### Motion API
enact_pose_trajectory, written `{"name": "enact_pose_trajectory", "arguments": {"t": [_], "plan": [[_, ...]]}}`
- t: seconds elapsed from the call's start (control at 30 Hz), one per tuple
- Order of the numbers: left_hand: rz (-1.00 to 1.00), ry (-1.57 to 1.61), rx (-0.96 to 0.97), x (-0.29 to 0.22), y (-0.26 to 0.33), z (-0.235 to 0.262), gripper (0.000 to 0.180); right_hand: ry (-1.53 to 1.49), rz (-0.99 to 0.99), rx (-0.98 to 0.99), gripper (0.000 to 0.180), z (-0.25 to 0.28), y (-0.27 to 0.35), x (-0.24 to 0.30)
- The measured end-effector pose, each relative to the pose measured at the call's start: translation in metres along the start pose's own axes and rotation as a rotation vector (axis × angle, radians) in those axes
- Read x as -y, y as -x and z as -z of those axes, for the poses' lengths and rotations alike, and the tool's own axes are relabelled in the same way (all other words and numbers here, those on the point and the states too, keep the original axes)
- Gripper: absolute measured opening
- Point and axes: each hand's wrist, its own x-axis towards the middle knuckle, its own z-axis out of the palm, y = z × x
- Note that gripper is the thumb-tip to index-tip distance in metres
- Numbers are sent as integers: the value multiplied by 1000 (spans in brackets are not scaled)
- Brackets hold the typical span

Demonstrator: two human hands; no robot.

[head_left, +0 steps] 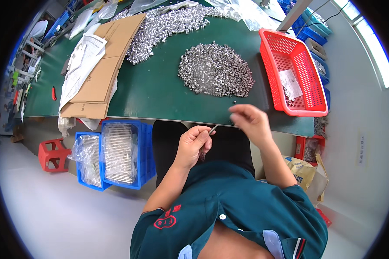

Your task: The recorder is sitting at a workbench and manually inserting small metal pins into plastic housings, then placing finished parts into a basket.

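My left hand (193,146) is closed around a thin metal rod (213,129) in front of the table's near edge. Its silvery tip sticks out between thumb and forefinger, and a dark end shows below the palm. My right hand (253,123) is raised at the table edge, a little blurred, fingers bent and fingertips apart with nothing visible between them. Just beyond it, a tiny dark piece (234,102) lies on the green table (155,93). Farther back is a round heap of small metal ring-like parts (216,71).
A red perforated basket (270,64) holding a paper slip stands at the right. Another pile of shiny metal parts (173,23) lies at the back. Flattened cardboard (112,43) with papers is on the left. Below sit blue crates (148,151) and a red stool (54,154).
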Motion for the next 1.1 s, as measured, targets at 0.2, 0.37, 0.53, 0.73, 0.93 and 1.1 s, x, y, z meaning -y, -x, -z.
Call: {"name": "enact_pose_trajectory", "arguments": {"t": [0.2, 0.37, 0.53, 0.73, 0.93, 1.1], "plan": [[7, 24, -15, 1, -1, 4, 18, 555, 331, -208, 14, 12, -26, -20], [22, 47, -39, 2, 1, 5, 18, 713, 348, -241, 12, 5, -31, -19], [4, 18, -42, 0, -2, 3, 18, 745, 449, -212, 10, 7, -31, -18], [13, -35, -36, -2, -3, -1, 18, -429, -231, 278, 12, -1, -10, 0], [7, -107, -49, -1, -1, -2, 17, -616, -339, 372, 11, -10, -5, -5], [-11, -146, -65, 0, 1, 0, 16, -665, -397, 431, 11, -14, -4, -9]]}}
